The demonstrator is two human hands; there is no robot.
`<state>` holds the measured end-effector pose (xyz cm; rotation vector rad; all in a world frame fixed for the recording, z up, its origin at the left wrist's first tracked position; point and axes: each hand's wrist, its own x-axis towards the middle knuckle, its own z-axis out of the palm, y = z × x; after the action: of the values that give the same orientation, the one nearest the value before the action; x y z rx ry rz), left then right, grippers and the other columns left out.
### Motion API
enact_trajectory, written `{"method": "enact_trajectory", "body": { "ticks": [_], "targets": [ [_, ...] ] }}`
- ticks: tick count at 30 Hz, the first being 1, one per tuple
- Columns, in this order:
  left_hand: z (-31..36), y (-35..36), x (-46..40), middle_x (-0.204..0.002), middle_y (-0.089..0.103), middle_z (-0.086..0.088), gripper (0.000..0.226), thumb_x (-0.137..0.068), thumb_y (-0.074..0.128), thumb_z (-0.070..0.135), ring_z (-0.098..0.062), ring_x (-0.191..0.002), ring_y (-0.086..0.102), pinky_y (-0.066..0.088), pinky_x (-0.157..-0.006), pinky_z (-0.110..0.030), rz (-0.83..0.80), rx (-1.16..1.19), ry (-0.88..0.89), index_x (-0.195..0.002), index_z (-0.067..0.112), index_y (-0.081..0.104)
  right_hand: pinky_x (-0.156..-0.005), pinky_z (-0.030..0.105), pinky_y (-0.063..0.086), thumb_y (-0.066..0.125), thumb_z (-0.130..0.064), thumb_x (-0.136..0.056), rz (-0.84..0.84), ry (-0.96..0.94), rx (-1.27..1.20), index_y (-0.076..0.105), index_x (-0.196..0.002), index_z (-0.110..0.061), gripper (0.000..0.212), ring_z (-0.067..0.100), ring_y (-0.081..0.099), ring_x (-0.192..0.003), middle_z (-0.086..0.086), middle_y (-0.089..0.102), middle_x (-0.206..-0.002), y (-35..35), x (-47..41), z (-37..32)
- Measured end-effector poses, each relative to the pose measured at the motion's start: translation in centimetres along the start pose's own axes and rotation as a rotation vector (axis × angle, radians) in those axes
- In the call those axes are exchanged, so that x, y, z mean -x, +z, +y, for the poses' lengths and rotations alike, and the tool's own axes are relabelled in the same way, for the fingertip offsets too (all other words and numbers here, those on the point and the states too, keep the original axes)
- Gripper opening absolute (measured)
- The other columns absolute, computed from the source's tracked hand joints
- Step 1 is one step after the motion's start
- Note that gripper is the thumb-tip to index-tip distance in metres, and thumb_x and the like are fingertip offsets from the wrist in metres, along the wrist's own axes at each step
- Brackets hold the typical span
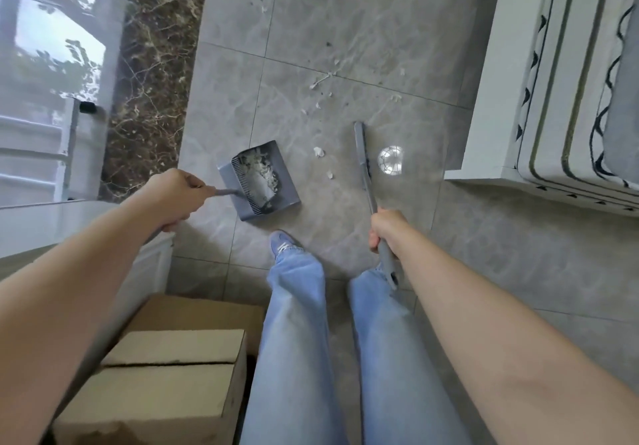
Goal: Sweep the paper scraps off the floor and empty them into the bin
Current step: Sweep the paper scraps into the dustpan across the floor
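No readable writing or brand marks on any item in view. Left hand (179,199) clenched round the grey handle of the dustpan (264,181); pan sits on the tiled floor (380,40), ahead of the person's shoe (281,242), already holding a heap of white paper scraps (261,171). Right hand (385,228) gripped round the broom (363,154) handle, thin brush head out in front, at the floor right of the pan. More loose scraps (318,151) lie on the tiles between pan and broom and farther ahead. Cardboard boxes (173,368) sit low left beside the jeans (294,341). Striped mattress (567,74) edge at right.
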<state>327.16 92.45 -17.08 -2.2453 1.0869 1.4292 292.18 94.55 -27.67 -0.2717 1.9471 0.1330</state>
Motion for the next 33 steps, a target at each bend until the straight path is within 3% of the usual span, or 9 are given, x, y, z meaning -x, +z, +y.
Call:
{"method": "enact_trajectory", "body": {
  "ticks": [2,5,8,13,19,22,26,30,33],
  "targets": [
    [-0.6,-0.8,-0.8,-0.056,0.046,-0.010,0.041,-0.096,0.057,0.035,-0.021,-0.043,0.035,0.034,-0.038,-0.022,0.017,0.015,-0.003,-0.067,0.007,0.056,-0.042,0.023,0.035,0.027,0.001,-0.077,-0.046,-0.030,0.061,0.057,-0.113,-0.036,0.059,0.016,0.037,-0.038,0.011,0.046,-0.061,2.8,0.5,0.4],
    [-0.7,-0.7,-0.9,-0.055,0.048,-0.010,0.041,-0.095,0.057,0.036,-0.021,-0.044,0.037,0.037,-0.040,-0.024,0.016,0.021,0.013,-0.064,0.010,0.052,-0.042,0.023,0.031,0.031,0.001,-0.083,-0.182,-0.040,0.136,0.056,-0.101,-0.033,0.046,0.015,0.035,-0.033,0.009,0.041,-0.056,6.0,3.6,1.4],
    [-0.8,-0.2,-0.7,-0.055,0.048,-0.011,0.043,-0.096,0.054,0.035,-0.024,-0.045,0.040,0.040,-0.043,-0.027,0.009,0.009,0.032,-0.061,0.010,0.046,-0.032,0.011,0.021,0.032,0.001,-0.095,-0.242,-0.055,0.033,0.051,-0.114,-0.039,0.049,0.007,0.026,-0.024,0.002,0.031,-0.054,6.8,6.8,2.7],
    [-0.9,-0.1,-0.6,-0.051,0.045,-0.006,0.045,-0.098,0.051,0.029,-0.024,-0.041,0.039,0.035,-0.040,-0.022,0.004,0.005,0.085,-0.056,0.014,0.044,-0.032,0.016,0.023,0.035,-0.007,-0.099,-0.171,-0.054,-0.003,0.037,-0.148,-0.028,0.053,0.010,0.028,-0.029,-0.004,0.031,-0.038,6.9,9.7,4.3],
    [-1.2,0.2,-1.7,-0.045,0.043,-0.004,0.047,-0.097,0.052,0.030,-0.021,-0.036,0.040,0.031,-0.030,-0.018,0.012,0.010,0.122,-0.053,0.014,0.042,-0.051,0.028,0.045,0.040,0.006,-0.077,-0.103,-0.099,0.220,0.032,-0.151,-0.030,0.083,0.021,0.044,-0.053,0.004,0.048,-0.073,9.4,6.2,-0.1],
    [-1.5,0.5,-2.6,-0.045,0.041,-0.002,0.044,-0.094,0.052,0.027,-0.019,-0.035,0.039,0.029,-0.031,-0.015,0.011,0.022,0.135,-0.054,0.014,0.040,-0.042,0.024,0.035,0.037,0.008,-0.075,-0.194,-0.133,0.214,0.051,-0.137,-0.027,0.072,0.020,0.043,-0.050,0.010,0.049,-0.066,11.5,5.7,-1.2],
    [-2.9,0.1,-2.3,-0.059,0.054,-0.005,0.035,-0.093,0.051,0.033,-0.019,-0.052,0.050,0.035,-0.045,-0.024,0.018,-0.004,0.133,-0.063,0.014,0.049,-0.036,0.015,0.022,0.032,0.000,-0.093,-0.187,-0.167,0.128,0.053,-0.132,-0.029,0.054,0.012,0.024,-0.037,-0.002,0.030,-0.047,13.6,8.1,-0.4],
    [-6.2,-0.7,-0.7,-0.073,0.061,-0.002,0.029,-0.096,0.047,0.041,-0.025,-0.070,0.059,0.041,-0.059,-0.028,0.041,0.045,0.068,-0.092,0.019,0.066,-0.040,0.026,0.037,0.037,-0.012,-0.096,-0.125,-0.312,0.259,0.036,-0.148,-0.033,0.056,0.020,0.040,-0.039,-0.005,0.043,-0.059,12.3,12.4,-0.2],
    [-8.5,-1.3,0.1,-0.063,0.055,0.003,0.032,-0.098,0.048,0.041,-0.036,-0.085,0.066,0.044,-0.064,-0.029,0.061,0.191,0.020,-0.098,0.017,0.070,-0.040,0.025,0.036,0.039,-0.015,-0.097,-0.115,-0.372,0.337,0.039,-0.148,-0.031,0.053,0.017,0.039,-0.039,-0.003,0.045,-0.058,11.5,12.2,-2.7]
  ]
}}
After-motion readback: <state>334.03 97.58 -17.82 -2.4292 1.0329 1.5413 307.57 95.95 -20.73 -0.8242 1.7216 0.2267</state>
